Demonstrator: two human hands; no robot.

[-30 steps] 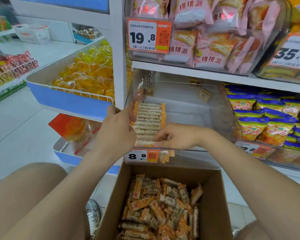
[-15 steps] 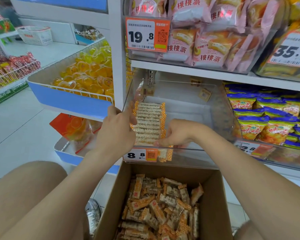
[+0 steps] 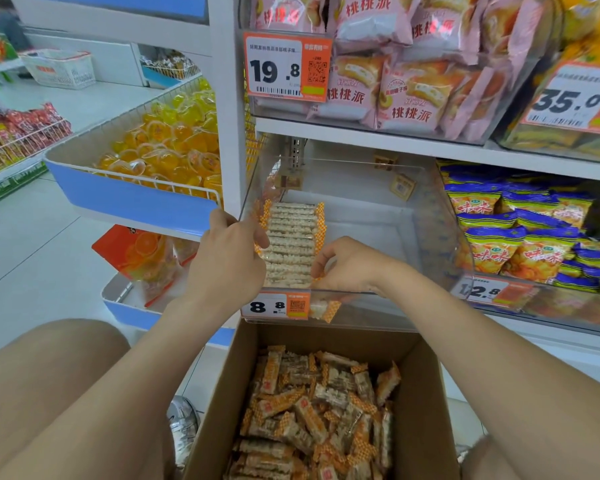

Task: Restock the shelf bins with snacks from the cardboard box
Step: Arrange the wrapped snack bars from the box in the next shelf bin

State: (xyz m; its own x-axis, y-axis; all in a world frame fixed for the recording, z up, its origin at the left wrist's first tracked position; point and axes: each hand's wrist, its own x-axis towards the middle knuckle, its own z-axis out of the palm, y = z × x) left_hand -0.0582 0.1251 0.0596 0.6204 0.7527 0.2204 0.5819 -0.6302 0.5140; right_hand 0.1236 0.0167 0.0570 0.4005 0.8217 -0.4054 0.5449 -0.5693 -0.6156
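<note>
A neat row of snack bars [image 3: 291, 244] in orange-checked wrappers lies along the left side of the clear plastic shelf bin [image 3: 440, 237]. My left hand [image 3: 226, 261] grips the row's left edge, thumb on top of the bars. At the near right end of the row, my right hand [image 3: 350, 265] has its curled fingers pinching the wrapper ends. One loose bar [image 3: 323, 308] lies at the bin's front wall beside the 8.8 price tag [image 3: 274, 306]. Below the bin, the open cardboard box [image 3: 426, 393] holds several jumbled bars [image 3: 312, 410].
A wire basket of orange jelly cups [image 3: 167, 147] juts out on the left. Pink pastry bags [image 3: 395, 64] fill the bin above, and blue-and-yellow chip bags [image 3: 520, 237] fill the bin on the right. My bare knee [image 3: 49, 375] is beside the box.
My right hand has gone from lying across the row's near end to curling at its right corner. My left hand stays on the left edge.
</note>
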